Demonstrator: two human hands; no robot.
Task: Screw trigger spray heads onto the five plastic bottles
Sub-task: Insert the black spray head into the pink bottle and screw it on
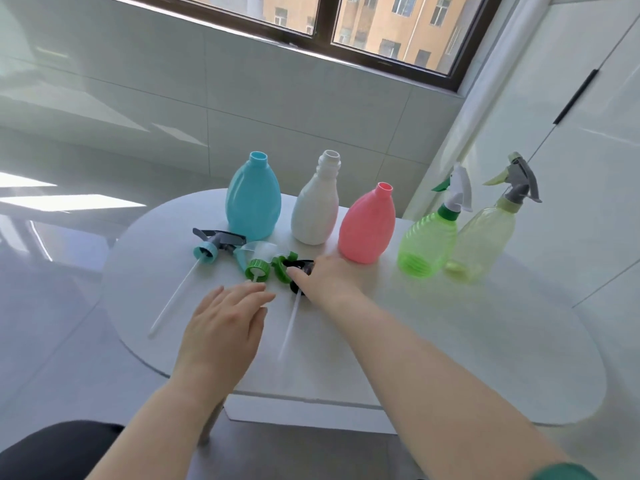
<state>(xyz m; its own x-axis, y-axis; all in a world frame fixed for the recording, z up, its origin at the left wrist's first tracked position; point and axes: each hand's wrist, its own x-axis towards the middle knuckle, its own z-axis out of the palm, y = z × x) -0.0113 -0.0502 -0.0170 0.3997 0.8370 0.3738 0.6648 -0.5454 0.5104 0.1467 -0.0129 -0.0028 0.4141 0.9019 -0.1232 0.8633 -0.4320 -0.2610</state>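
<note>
Two of the five bottles are already wearing spray heads: the green bottle (427, 242) and the yellow bottle (483, 237), both standing at the right of the frame, side by side and seemingly touching. Three are still waiting with open necks, standing in a row at centre frame on the counter (433, 327): the blue bottle (252, 199), the white bottle (316, 206) and the pink bottle (367, 225).

Three loose heads are lying in front of that row, just left of centre. The grey head (216, 242) with a teal collar is lying nearest the blue bottle, its dip tube running toward the lower left. The clear head (254, 261) with a green collar is sitting beside it. The black head (299, 271) with a green trigger is lying under the right hand (327, 277), whose fingers (298, 273) are curling over it; whether they are actually clamping it I cannot tell, since the hand is covering most of it.

The left hand (225, 320) is hovering flat in the lower centre, fingers loosely together and holding nothing, close to the clear head's collar.

So the job is looking two-fifths done, with three heads left to seat and twist, and the black one probably next.
</note>
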